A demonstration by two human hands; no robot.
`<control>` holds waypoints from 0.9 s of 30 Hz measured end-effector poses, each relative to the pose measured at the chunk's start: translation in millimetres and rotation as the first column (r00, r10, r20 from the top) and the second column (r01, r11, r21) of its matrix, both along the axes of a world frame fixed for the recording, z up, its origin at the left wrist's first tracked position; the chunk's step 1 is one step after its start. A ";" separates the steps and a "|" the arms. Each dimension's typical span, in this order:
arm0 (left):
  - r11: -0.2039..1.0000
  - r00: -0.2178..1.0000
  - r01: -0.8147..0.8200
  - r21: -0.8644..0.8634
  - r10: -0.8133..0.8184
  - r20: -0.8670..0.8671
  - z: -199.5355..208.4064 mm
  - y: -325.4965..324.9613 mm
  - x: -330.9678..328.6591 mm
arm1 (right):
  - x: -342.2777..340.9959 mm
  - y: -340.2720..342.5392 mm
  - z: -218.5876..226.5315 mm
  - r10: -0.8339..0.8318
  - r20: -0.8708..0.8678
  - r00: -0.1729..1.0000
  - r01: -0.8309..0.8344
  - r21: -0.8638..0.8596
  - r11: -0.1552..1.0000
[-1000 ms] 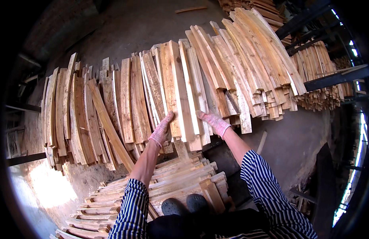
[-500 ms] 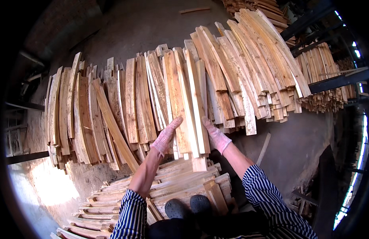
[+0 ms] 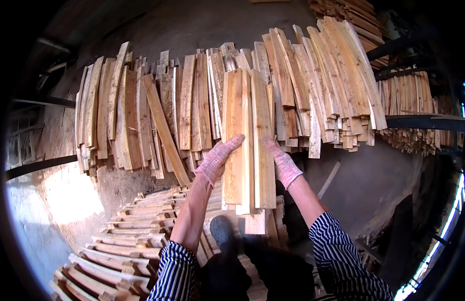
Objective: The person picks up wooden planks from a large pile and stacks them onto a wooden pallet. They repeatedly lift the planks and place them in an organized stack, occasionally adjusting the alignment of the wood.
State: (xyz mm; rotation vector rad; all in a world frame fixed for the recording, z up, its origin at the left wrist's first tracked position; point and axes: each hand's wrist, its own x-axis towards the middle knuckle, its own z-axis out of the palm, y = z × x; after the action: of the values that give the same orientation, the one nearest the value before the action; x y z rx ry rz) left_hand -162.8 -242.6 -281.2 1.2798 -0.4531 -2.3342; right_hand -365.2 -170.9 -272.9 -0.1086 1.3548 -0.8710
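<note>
Between my two gloved hands I hold a bundle of several wooden boards [image 3: 235,165], long and pale, one sticking out lower than the others. My left hand [image 3: 221,156] is closed against the bundle's left side, its thumb on the front board. On the opposite side my right hand [image 3: 283,163] presses the right board, with its fingers partly hidden. Behind the bundle lies a wide row of loose boards [image 3: 192,100], stacked side by side.
Under and around my feet is a lower stack of boards [image 3: 123,243] laid with spacers. One board [image 3: 166,130] leans across the row. Dark beams [image 3: 425,122] cross at the right, beside another wood pile [image 3: 405,108]. A thin stick [image 3: 328,179] lies on the floor.
The bundle has come nearer to me and up off the row, held in both hands. My view and feet have shifted; one shoe is now hidden.
</note>
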 end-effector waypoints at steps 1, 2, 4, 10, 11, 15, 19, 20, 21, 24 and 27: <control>0.997 0.996 -0.075 -0.013 0.076 0.044 6.6 9.0 1.3 | 1.0 2.1 24.1 0.017 0.011 1.000 -0.017 -0.014 1.000; 0.995 0.996 -0.093 -0.027 0.093 -0.002 16.1 21.1 8.8 | 3.5 6.2 45.7 0.016 0.013 1.000 -0.015 -0.094 0.995; 0.991 0.991 -0.128 0.033 0.127 0.030 51.5 40.1 8.4 | 1.3 12.3 98.9 0.054 0.020 0.998 -0.053 -0.062 0.997; 0.966 0.958 -0.253 0.049 0.243 0.155 295.9 113.3 9.7 | -6.5 65.7 272.4 0.196 -0.037 0.980 -0.198 -0.086 0.976; 0.954 0.955 -0.291 0.069 0.286 0.074 331.1 125.8 5.1 | -15.4 72.5 285.6 0.178 0.132 0.975 -0.161 -0.129 0.978; 0.862 0.852 -0.507 0.017 0.497 0.166 428.6 190.1 -10.2 | -13.2 75.5 359.6 0.378 0.228 0.897 -0.369 -0.085 0.926; 0.757 0.710 -0.619 -0.211 0.654 0.262 500.0 259.1 19.1 | 50.1 76.6 477.6 0.532 0.362 0.766 -0.513 -0.156 0.844; 0.724 0.709 -0.680 -0.113 0.689 0.149 520.5 260.0 43.5 | 61.3 81.8 492.4 0.576 0.328 0.749 -0.535 -0.215 0.817; 0.688 0.687 -0.726 -0.007 0.726 0.031 537.4 256.0 80.4 | 67.6 96.9 500.9 0.618 0.296 0.729 -0.558 -0.266 0.786; 0.616 0.615 -0.787 0.025 0.788 -0.034 576.0 263.3 147.9 | 126.5 111.8 575.7 0.717 0.177 0.674 -0.662 -0.285 0.693; 0.492 0.514 -0.852 -0.176 0.851 -0.110 611.1 290.2 192.2 | 176.0 131.0 606.8 0.770 0.123 0.627 -0.640 -0.483 0.598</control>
State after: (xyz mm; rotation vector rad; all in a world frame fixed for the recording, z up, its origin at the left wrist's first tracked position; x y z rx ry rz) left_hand 29.4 47.5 329.8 1.0301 -0.0013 -1.3731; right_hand -189.3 -39.8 333.9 -0.7615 0.6807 -0.4109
